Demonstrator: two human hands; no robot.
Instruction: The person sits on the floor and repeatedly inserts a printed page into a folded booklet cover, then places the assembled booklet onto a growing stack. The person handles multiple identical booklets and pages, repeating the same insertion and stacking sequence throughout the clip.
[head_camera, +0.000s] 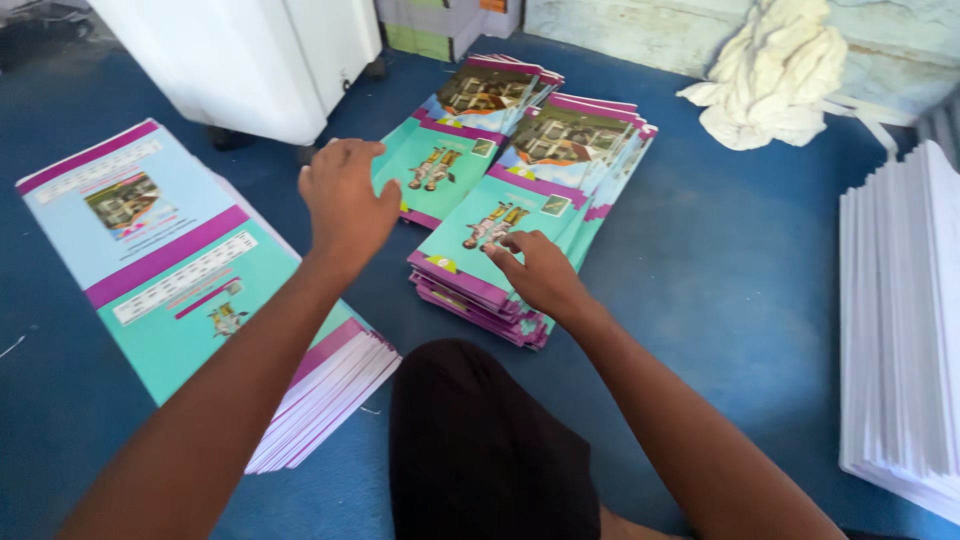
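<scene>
Fingers of right hand (540, 275) press booklet stack (520, 230); left hand (345, 205) hovers spread, white cloth (770, 75) beyond

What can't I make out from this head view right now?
- Right-hand booklet stack: count unreadable, sheets fanned and overlapping; right hand covers its near corner.
- Far stack: left hand hides part.
- White sheet pile: cut off by right edge.
- Large cover stack: print too small.

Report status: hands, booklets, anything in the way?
Left hand open, raised over the far booklet stack. Right hand fingers resting on the near booklet stack. Nothing between hands and stacks; big cover stack lies left.
</scene>
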